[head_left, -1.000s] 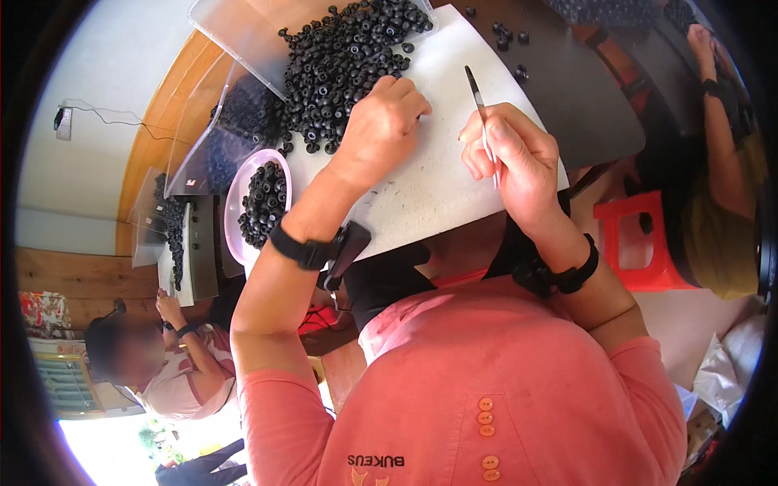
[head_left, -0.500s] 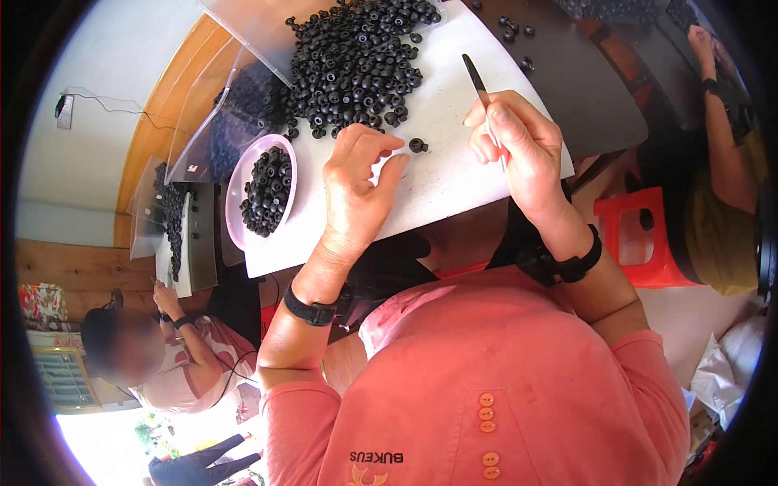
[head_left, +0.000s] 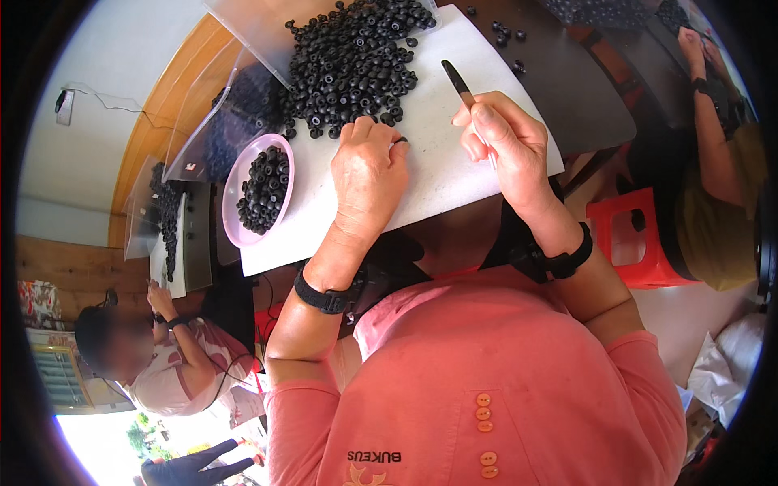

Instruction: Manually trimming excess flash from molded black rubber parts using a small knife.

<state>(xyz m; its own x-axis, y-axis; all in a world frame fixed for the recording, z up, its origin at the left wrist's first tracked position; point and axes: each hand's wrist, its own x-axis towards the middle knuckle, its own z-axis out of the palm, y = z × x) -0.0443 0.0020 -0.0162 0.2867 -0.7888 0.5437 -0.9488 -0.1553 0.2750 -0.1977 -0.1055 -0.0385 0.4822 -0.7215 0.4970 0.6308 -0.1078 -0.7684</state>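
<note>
My left hand (head_left: 369, 174) is closed over the white work surface (head_left: 454, 194). Its thumb and fingers pinch a small round black part (head_left: 400, 141), mostly hidden by the fingertips. In my right hand (head_left: 512, 146) is a slim pen-like tool (head_left: 457, 83), its black end pointing up and away and a pale section running through the fist. A large heap of the same black parts (head_left: 352, 73) lies just beyond my left hand. To that hand's left, a pale pink oval dish (head_left: 234, 229) holds many more of them.
Clear plastic bins (head_left: 198, 138) stand behind and left of the dish. Several loose black parts (head_left: 506, 34) sit on the dark table (head_left: 583, 109) at the right. Near a red stool (head_left: 622, 239) is one person; another works at the far left.
My left hand has closed on the loose black part that lay on the white surface. My right hand, still holding the tool, has shifted slightly left.
</note>
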